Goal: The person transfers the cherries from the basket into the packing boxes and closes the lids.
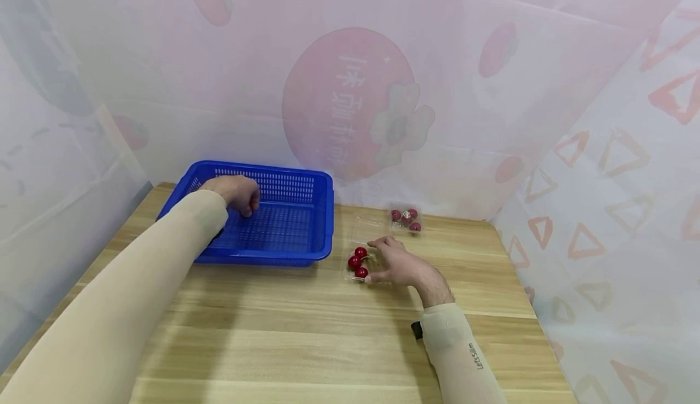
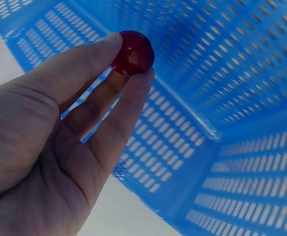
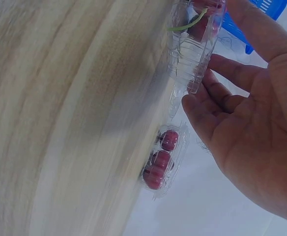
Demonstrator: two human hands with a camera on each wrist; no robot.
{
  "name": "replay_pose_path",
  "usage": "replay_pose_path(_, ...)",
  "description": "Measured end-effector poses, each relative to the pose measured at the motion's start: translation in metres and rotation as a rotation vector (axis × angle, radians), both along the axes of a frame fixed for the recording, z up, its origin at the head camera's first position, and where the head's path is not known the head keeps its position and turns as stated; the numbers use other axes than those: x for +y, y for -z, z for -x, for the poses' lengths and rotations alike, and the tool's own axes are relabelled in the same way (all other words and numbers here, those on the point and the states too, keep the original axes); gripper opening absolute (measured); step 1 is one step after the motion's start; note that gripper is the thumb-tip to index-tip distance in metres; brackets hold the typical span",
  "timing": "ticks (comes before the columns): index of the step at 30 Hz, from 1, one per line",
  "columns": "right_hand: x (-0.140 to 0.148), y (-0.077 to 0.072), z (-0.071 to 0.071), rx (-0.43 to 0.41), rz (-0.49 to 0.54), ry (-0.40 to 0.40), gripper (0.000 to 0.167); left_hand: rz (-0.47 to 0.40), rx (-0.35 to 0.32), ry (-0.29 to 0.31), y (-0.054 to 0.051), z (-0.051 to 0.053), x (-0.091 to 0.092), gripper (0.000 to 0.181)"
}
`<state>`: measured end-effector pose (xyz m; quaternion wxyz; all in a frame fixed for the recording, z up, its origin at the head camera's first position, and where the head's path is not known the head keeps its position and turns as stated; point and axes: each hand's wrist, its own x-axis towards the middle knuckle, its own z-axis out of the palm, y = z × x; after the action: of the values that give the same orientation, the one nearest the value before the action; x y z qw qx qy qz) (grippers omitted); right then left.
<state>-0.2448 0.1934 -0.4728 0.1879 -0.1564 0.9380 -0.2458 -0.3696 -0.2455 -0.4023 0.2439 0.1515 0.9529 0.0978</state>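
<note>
My left hand (image 1: 240, 194) is inside the blue plastic basket (image 1: 322, 209), pinching a dark red cherry (image 2: 132, 53) between thumb and fingertips. The basket's slotted walls fill the background of the left wrist view. To the right of the basket, my right hand (image 1: 396, 263) holds a clear plastic box (image 3: 187, 61) at its edge, thumb on the near side and fingers on the far side. Red cherries (image 1: 355, 262) lie in that box, and a green stem (image 3: 190, 23) shows among them. Its clear lid (image 1: 370, 220) lies folded open toward the wall.
A second clear box (image 1: 406, 217) with several cherries stands behind my right hand, close to the wall. Everything rests on a wooden table (image 1: 306, 343). Printed pale sheeting (image 1: 465, 149) encloses the table at the back and sides.
</note>
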Motion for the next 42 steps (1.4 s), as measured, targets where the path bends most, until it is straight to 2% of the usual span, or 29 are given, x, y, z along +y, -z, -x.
replay_pose_path(6,0.0,0.002,0.001,0.002,0.0,0.002,0.091,-0.009,0.049,0.074,-0.01,-0.007,0.012,0.011)
replay_pose_path(15,0.001,0.002,0.003,0.007,-0.006,-0.002,0.09,-0.058,0.114,0.126,-0.031,-0.025,0.029,0.014)
replay_pose_path(25,0.002,0.002,0.004,0.017,-0.018,-0.017,0.09,-0.119,0.169,0.215,-0.053,-0.047,0.052,0.013)
replay_pose_path(33,0.003,0.002,0.004,0.014,-0.014,-0.014,0.091,-0.16,0.206,0.259,-0.06,-0.064,0.07,0.012)
replay_pose_path(42,0.003,0.003,0.005,0.013,-0.012,-0.012,0.091,-0.205,0.255,0.31,-0.059,-0.08,0.089,0.008)
